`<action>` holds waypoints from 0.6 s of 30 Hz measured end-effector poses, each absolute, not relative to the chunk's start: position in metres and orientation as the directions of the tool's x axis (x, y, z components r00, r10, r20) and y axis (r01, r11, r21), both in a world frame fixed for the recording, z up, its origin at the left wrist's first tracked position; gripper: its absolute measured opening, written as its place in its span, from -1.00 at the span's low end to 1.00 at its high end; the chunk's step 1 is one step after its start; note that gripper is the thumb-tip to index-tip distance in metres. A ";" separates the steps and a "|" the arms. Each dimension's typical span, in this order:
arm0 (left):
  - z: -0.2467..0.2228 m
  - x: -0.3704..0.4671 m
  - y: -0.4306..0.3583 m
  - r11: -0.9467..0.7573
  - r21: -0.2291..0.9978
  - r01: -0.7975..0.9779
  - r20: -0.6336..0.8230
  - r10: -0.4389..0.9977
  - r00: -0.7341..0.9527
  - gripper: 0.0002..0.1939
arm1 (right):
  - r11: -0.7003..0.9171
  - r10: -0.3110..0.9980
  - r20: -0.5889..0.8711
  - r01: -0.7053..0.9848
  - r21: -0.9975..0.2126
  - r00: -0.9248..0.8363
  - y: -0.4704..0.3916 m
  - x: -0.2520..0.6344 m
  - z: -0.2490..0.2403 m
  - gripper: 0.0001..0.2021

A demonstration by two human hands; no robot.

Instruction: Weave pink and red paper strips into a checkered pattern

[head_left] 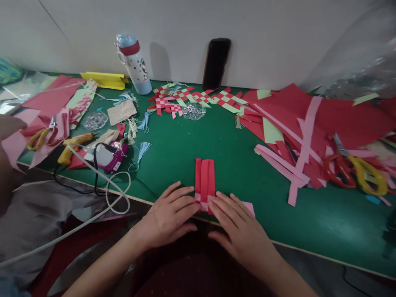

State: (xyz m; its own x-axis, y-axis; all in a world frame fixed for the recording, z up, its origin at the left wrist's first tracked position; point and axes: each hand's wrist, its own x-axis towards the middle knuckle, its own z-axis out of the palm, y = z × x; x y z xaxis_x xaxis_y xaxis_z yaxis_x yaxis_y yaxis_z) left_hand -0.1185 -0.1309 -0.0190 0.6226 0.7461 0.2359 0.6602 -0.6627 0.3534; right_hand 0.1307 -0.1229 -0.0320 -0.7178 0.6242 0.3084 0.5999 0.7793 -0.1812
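Observation:
Red paper strips [204,177] stand upright in the view on the green tabletop, woven at their lower end with pink paper strips [203,205] into a small checked piece. My left hand [175,212] lies flat at the left edge of this weave, fingers stretched out and fingertips touching it. From the right, my right hand [236,225] rests its extended fingers on the lower right of the weave. A pink strip end [249,207] shows beyond the right hand's fingers. Parts of the weave are hidden under the fingertips.
On the right lie red paper sheets [349,123], pink strips [305,140] and scissors [343,161]. Finished checked weaves [201,97], a phone [217,62] and a bottle [136,68] stand or lie at the back. Leftward are a glue gun [72,149], a charger cable [123,192] and tassels [142,152].

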 end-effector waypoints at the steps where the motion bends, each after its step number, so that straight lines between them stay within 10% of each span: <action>1: -0.019 -0.119 -0.134 -0.662 0.360 0.657 0.227 0.745 0.627 -0.56 | 0.782 0.621 0.327 0.593 -0.193 -0.712 -0.126 0.133 -0.033 -0.62; 11: -0.023 -0.104 -0.133 -0.641 0.428 0.637 0.245 0.761 0.601 -0.64 | 0.736 0.671 0.493 0.579 -0.351 -0.554 -0.130 0.138 -0.026 -0.70; 18: -0.004 -0.080 -0.103 -0.483 0.684 0.546 0.243 0.857 0.454 -0.75 | 0.367 0.922 0.173 0.643 -0.673 -0.345 -0.104 0.136 0.006 -0.75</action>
State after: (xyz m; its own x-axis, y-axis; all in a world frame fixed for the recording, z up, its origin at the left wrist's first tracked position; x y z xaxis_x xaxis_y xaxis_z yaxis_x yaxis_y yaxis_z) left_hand -0.0801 -0.1033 -0.0039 0.4536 0.8573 0.2434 0.5461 -0.4832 0.6843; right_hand 0.1364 -0.1037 0.0057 -0.3454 0.9224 0.1726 0.6425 0.3665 -0.6729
